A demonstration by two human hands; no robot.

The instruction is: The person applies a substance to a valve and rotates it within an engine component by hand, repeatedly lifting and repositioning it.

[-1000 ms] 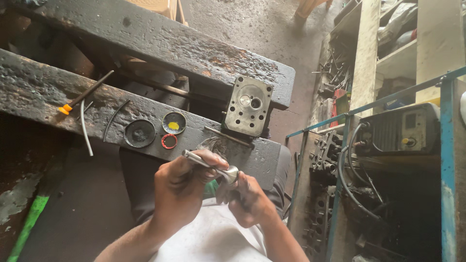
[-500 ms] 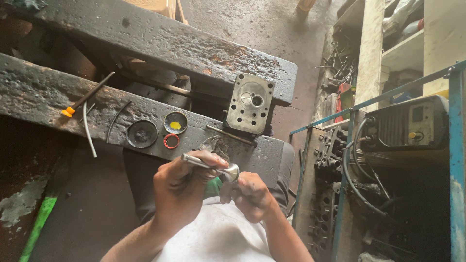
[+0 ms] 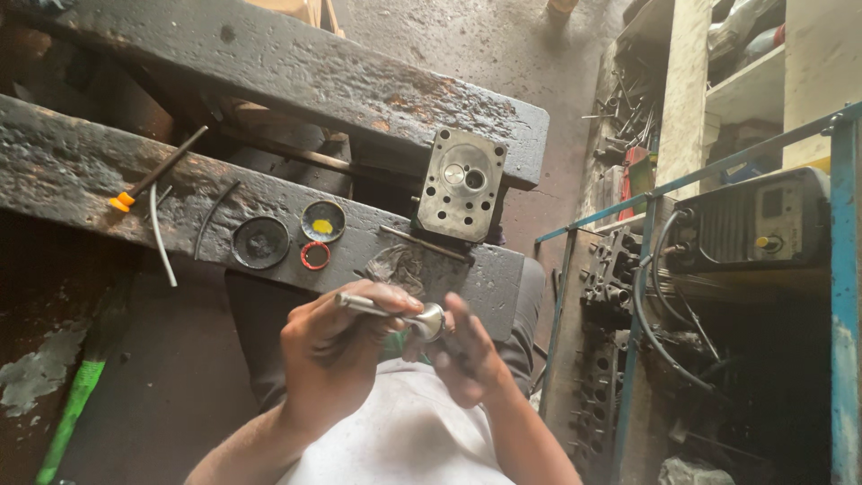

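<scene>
Head camera, looking down past a white-clad lap: the left hand (image 3: 337, 359) pinches the slim stem of a metal engine valve (image 3: 395, 314), thumb and fingers closed around the stem. The valve's long axis runs almost level across the picture, sloping slightly down to the right: the free stem end pokes out up-left of the knuckles, and the flared, shiny head points right, toward the other hand. The right hand (image 3: 467, 359) sits just beside that head, its fingers curled loosely and touching or nearly touching the rim; whether they grip it or only steady it I cannot tell, since the contact is hidden behind the head itself. So the left hand carries the valve, and the right is the nearer one to its working end.

Both hands hover in front of the near beam of a charred, grimy wooden bench (image 3: 81, 171), apart from it. On that beam, above and beyond the hands, a grey cylinder head (image 3: 460, 184) leans upright against the far beam, its round ports facing the camera; it lies up and slightly right of the valve head. Left of it lie a thin metal rod (image 3: 422, 242), a small tin with yellow paste (image 3: 322, 221), a red ring (image 3: 315, 256), a dark round lid (image 3: 260, 242) and an orange-handled screwdriver (image 3: 153, 171). A blue metal frame (image 3: 844, 296) stands at the right.
</scene>
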